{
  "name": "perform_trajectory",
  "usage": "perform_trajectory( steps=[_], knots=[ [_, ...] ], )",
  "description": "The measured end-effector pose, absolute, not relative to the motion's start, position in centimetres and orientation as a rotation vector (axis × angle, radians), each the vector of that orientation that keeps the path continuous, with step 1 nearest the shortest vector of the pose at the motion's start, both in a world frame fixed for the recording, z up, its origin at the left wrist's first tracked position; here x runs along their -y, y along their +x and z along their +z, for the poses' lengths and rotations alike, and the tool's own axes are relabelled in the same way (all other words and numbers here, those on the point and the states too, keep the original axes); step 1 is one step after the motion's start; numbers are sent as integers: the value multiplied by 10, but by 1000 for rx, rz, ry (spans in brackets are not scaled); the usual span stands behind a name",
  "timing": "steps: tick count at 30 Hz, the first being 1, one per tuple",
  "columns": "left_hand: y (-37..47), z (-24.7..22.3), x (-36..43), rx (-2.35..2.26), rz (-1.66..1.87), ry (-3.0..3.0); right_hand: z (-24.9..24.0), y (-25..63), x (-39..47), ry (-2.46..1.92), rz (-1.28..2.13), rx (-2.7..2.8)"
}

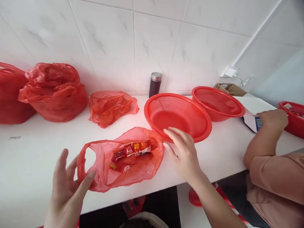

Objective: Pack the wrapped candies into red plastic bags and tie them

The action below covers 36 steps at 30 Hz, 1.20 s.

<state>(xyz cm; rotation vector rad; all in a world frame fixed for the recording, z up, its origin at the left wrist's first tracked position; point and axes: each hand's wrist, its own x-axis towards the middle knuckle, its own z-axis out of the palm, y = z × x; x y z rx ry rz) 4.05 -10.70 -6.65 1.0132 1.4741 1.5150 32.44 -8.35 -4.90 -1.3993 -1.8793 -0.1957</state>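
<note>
An open red plastic bag (134, 173) lies near the table's front edge, with several small red packets (137, 149) inside. At its left end, my left hand (69, 187) is spread around the bag's handle loop, thumb touching the plastic and fingers apart. My right hand (182, 150) hovers just beyond the bag's right end, fingers apart and holding nothing. Behind that hand stands a red mesh basket (177, 118) with nothing visible in it.
Two full red bags (54, 99) and a crumpled red bag (109, 107) stand left. A dark flask (155, 85) is by the wall. Another red basket (218, 103) is right, near a scale (253, 120) and a person's arm (264, 142).
</note>
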Motion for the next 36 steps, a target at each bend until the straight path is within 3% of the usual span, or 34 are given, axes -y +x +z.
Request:
perform_trajectory(
  steps=[4, 10, 13, 21, 24, 29, 36],
  knots=[
    [31, -70, 114, -1368, 1450, 799, -40, 297, 100, -1282, -5, 2125],
    [20, -82, 118, -1218, 1419, 617, -67, 314, 92, -1917, 37, 2534],
    [20, -75, 116, -1170, 1485, 620, -64, 330, 87, -1998, 171, 2584],
    [37, 17, 76, -1130, 1921, 1029, 44, 336, 82, -1184, 291, 1627],
    [44, 51, 63, -1068, 1954, 1225, 71, 328, 76, -990, 575, 1515],
    [39, 71, 59, -1065, 1721, 1482, 85, 324, 68, -756, 1079, 1309],
    [24, 78, 59, -1085, 1651, 1648, 83, 314, 64, -803, 1165, 1322]
  ],
)
